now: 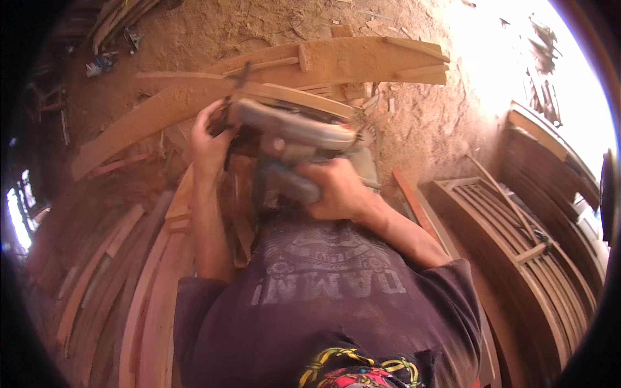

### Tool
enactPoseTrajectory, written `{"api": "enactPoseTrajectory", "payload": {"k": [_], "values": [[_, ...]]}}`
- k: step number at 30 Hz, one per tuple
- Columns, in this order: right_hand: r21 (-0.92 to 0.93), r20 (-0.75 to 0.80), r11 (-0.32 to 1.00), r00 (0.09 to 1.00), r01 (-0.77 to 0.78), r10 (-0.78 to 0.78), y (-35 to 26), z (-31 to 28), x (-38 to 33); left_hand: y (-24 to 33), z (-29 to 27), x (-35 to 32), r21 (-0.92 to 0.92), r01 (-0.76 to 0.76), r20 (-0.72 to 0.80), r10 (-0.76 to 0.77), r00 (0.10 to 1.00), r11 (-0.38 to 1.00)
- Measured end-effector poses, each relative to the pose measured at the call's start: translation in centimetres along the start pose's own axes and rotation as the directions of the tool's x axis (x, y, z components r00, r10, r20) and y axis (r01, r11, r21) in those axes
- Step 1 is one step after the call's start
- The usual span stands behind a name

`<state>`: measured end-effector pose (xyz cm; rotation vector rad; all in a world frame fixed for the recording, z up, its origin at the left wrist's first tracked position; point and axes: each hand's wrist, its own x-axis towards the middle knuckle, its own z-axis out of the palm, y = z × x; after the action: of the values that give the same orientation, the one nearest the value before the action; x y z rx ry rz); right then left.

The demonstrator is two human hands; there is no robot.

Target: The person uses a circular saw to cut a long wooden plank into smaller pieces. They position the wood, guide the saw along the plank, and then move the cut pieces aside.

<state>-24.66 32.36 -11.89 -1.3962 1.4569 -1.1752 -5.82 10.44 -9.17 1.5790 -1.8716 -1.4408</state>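
A handheld power tool with a dark body and a pale, rounded, metallic-looking casing is in front of my chest. Motion blurs it, so its exact kind cannot be made out. My right hand is closed round its dark grey rear handle. At its left end, my left hand grips a dark part, with some fingers hidden behind it. Just beyond the tool, a narrow light-brown board runs across. A long curved wooden piece lies farther off, and another curved piece reaches down to the left.
Sandy, dusty ground with wood scraps spreads out ahead. Several long planks lie at my left. To the right stands a slatted wooden frame, with stacked boards behind it. A reddish strip of wood lies near my right forearm.
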Motion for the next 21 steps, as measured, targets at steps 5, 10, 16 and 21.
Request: {"api": "enactPoseTrajectory", "payload": {"k": [5,10,16,21], "values": [[0.203,-0.282,0.97,0.941,-0.133,0.188,2.5,-8.8,-7.1,4.6,10.5,3.4,-0.16,-0.038,0.222,0.074,0.972,0.986],[0.254,-0.605,0.909,0.679,-0.331,0.416,3.8,-14.5,-16.1,-2.9,13.2,7.2,0.205,-0.028,0.128,0.002,0.992,0.978],[0.678,-0.638,0.65,0.165,-0.342,0.752,7.5,-18.0,-22.4,-12.0,15.7,8.8,0.814,-0.236,0.231,0.077,0.97,0.531],[0.783,-0.604,0.577,-0.06,-0.231,0.795,11.9,-18.1,-26.6,-15.2,16.9,9.8,0.832,-0.182,0.103,0.177,0.979,0.524]]}}
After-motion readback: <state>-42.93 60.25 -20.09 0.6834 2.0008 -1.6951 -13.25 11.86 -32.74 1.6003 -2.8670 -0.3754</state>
